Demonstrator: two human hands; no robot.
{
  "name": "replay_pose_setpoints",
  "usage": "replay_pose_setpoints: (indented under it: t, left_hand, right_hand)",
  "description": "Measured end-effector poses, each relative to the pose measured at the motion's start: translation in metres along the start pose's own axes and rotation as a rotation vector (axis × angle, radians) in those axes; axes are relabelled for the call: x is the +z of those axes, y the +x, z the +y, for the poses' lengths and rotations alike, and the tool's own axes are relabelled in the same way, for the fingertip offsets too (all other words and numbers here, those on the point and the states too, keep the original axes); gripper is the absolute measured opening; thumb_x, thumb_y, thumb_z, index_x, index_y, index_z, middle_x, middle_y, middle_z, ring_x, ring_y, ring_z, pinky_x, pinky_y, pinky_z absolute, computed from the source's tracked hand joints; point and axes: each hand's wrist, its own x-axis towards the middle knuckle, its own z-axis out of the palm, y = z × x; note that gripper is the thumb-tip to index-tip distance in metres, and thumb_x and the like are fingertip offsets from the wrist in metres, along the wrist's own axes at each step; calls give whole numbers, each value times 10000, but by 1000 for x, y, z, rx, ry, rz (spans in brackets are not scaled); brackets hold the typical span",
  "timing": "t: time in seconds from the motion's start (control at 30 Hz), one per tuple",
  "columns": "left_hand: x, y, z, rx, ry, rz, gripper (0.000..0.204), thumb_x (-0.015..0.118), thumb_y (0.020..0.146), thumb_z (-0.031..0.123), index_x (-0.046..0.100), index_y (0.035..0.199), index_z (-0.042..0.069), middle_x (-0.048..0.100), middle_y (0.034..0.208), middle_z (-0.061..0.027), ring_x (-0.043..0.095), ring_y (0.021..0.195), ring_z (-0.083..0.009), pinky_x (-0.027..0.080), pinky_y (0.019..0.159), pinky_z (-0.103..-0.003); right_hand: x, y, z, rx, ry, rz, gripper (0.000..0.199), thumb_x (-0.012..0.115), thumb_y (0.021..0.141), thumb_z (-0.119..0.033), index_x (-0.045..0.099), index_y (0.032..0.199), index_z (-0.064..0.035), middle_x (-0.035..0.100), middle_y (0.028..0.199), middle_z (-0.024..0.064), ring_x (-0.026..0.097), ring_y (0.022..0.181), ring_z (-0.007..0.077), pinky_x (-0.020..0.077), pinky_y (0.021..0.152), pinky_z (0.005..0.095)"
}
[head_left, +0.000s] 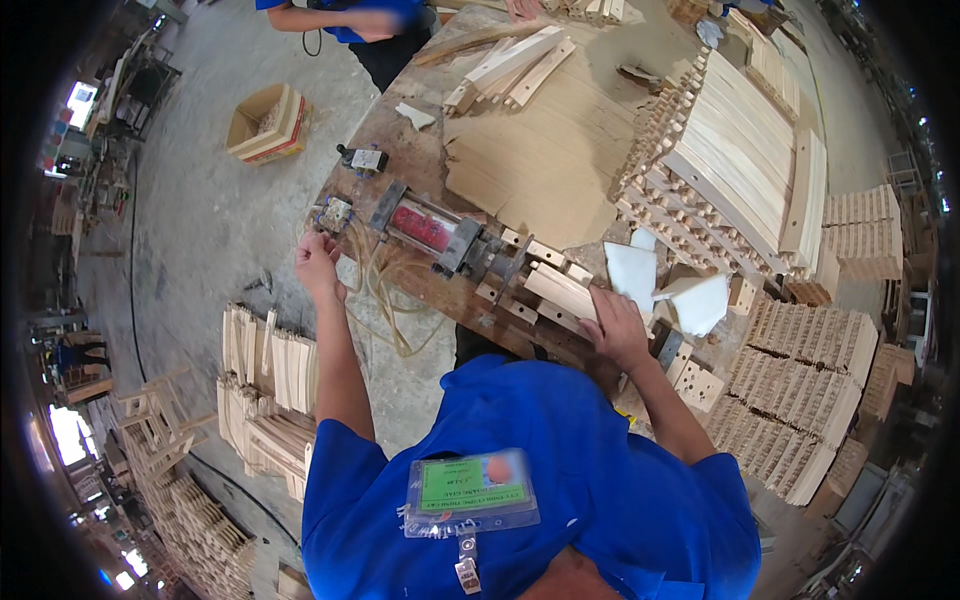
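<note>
My right hand [617, 325] is wrapped over the near end of short pale wooden slats [558, 290], which lie in a jig of wooden blocks [540, 250] on the workbench. The pneumatic cylinder [423, 228], with a red label, is mounted in line with the slats, its metal end plate close to them. My left hand [318, 262] is held at the bench's left edge with curled fingers, just below a small valve [333, 213] with hoses. Whatever those fingers may hold is hidden. A second valve block [367, 160] sits farther back.
Clear hoses [385, 300] hang off the bench edge. A large stack of slats [735, 150] stands at the right, with white foam pieces [695, 300] in front. More wood stacks [800, 350] stand beyond. A carton [268, 123] is on the floor; a co-worker in blue [345, 22] is across the bench.
</note>
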Motion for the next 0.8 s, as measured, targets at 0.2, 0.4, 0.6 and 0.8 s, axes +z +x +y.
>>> replay_pose_setpoints:
  t: [0.2,0.4,0.6,0.8]
  left_hand:
    - [-9,37,-24,146,134,118,261,705,968,199,676,1171,37,746,973,-97,718,836,-196,569,689,-335]
    - [-1,53,-19,417,957,177,414,667,962,373,707,1094,-18,742,1041,-295,719,981,-466,544,863,-541]
    - [-2,49,-27,617,1259,165,322,636,996,277,699,1052,-34,727,959,-294,703,911,-499,541,801,-577]
    - [-3,51,-13,643,1372,27,284,637,1000,268,695,1012,-9,729,932,-264,712,868,-471,542,763,-575]
  right_hand:
    - [-1,-7,-7,57,-124,-85,636,693,959,-313,507,1495,-26,617,1340,168,592,1198,344,440,1035,470]
    - [-2,-11,-12,92,-154,-118,669,699,941,-296,488,1510,-14,596,1385,173,582,1229,343,420,1067,498]
    - [-4,-14,-9,70,-138,-101,721,726,913,-337,487,1508,-7,597,1386,177,580,1234,344,421,1066,503]
    - [-6,-16,-9,11,-220,-61,821,738,894,-468,466,1528,-24,601,1342,161,589,1192,341,425,1055,522]
